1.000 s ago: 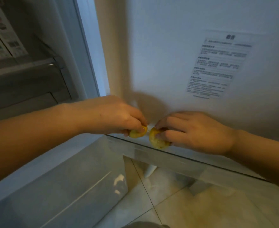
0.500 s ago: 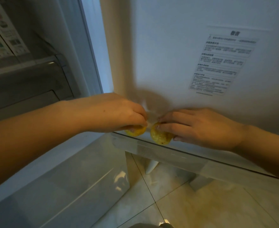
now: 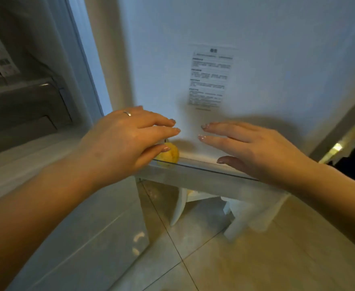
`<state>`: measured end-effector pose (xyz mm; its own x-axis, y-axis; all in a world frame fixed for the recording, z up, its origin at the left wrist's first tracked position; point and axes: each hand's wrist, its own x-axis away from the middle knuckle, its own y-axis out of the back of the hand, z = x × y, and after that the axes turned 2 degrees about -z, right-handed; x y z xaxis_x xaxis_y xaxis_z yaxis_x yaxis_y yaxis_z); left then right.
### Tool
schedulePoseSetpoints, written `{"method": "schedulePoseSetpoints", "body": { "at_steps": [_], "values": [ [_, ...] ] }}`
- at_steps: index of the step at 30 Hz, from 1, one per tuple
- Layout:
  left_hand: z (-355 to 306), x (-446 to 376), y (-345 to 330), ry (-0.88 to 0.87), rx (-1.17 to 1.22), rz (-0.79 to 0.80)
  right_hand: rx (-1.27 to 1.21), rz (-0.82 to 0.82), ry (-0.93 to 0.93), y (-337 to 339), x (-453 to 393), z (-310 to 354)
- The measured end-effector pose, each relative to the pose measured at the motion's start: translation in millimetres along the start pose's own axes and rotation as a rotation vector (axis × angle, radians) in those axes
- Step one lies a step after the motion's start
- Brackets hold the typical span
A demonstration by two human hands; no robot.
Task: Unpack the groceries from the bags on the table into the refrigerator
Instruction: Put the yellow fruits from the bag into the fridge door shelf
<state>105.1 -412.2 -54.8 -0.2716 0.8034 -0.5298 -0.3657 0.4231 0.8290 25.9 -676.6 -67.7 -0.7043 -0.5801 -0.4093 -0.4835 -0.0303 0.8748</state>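
A small yellow fruit [image 3: 169, 154] lies in the clear door shelf [image 3: 203, 175] of the open refrigerator door [image 3: 256, 38]. My left hand [image 3: 128, 141] hovers just over it with fingers spread, thumb near the fruit, holding nothing. My right hand [image 3: 254, 148] is open too, flat and apart from the fruit, above the shelf's right part. A second fruit seen earlier is hidden; I cannot tell where it lies.
A printed label [image 3: 210, 78] is stuck on the door's inner wall. The refrigerator's inside with a drawer [image 3: 25, 106] is at the left. A glossy lower drawer front [image 3: 84, 238] and tiled floor [image 3: 245, 259] lie below. White stool legs [image 3: 178, 208] show under the shelf.
Both hands let go of the two yellow fruits and lifted away with fingers spread. One fruit stays in the door shelf; the camera moved closer.
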Motion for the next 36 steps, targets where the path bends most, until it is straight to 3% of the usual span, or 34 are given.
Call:
{"method": "schedulePoseSetpoints", "body": {
  "at_steps": [8,19,28,36],
  "values": [
    [-157.8,-8.8,-27.0,-0.043,0.143,-0.010,0.032,-0.016,-0.279,64.1,148.5,41.3],
    [-368.0,-6.6,-112.9,-0.160,0.286,0.290,-0.048,0.237,-0.719,68.4,386.8,111.2],
    [-443.1,-48.8,-175.0,-0.207,0.319,0.399,-0.096,0.308,-0.930,46.1,478.3,104.7],
    [-466.3,-143.9,-260.4,-0.137,0.379,0.504,-0.091,0.381,-1.052,13.9,529.5,4.3]
  ]
}}
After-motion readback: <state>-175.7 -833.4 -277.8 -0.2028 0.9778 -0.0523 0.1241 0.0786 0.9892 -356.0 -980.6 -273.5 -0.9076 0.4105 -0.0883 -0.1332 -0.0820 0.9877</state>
